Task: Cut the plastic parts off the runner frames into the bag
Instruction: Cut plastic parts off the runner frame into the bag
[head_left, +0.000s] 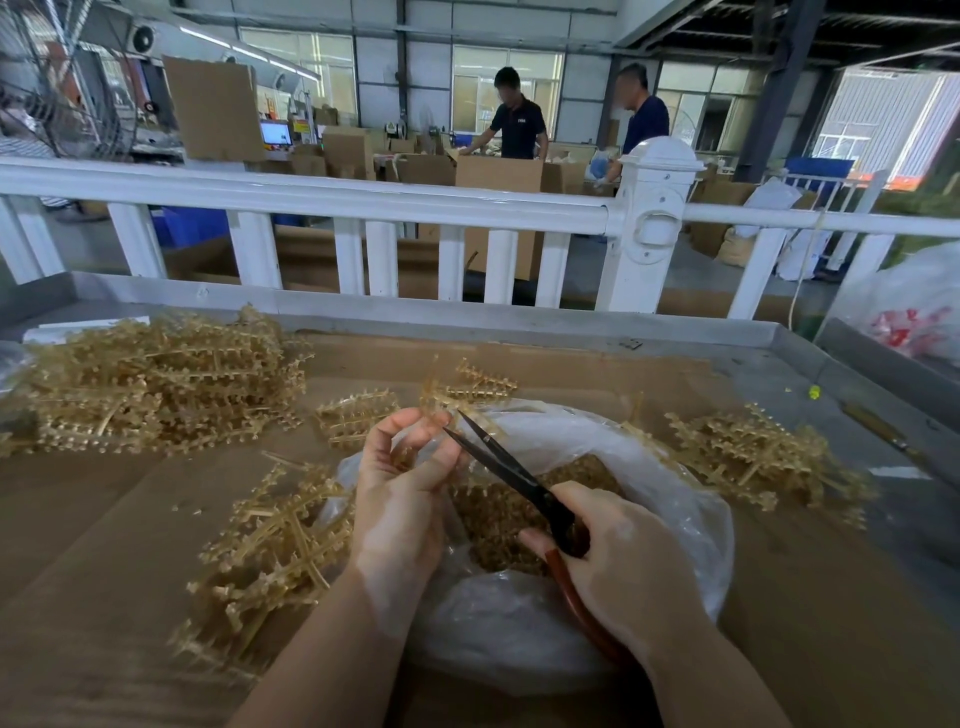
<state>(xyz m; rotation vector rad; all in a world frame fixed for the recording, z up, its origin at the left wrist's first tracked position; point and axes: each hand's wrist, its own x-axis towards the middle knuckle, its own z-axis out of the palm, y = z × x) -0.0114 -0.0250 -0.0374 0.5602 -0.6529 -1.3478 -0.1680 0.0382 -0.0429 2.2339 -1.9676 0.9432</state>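
Note:
My left hand (402, 486) pinches a translucent amber runner frame (470, 387) above the clear plastic bag (670, 467). My right hand (621, 566) grips black scissors with reddish-brown handles (506, 465); their blades are slightly parted, with the tips at the frame just beside my left fingertips. The bag lies open on the cardboard and holds a heap of small amber cut parts (498, 512).
Runner frames lie in a large pile at the left (150, 384), a loose pile near my left forearm (275, 545), a few in the middle (358, 415) and a pile at the right (753, 457). A white railing (395, 202) borders the table's far side. Two people stand at cardboard boxes beyond.

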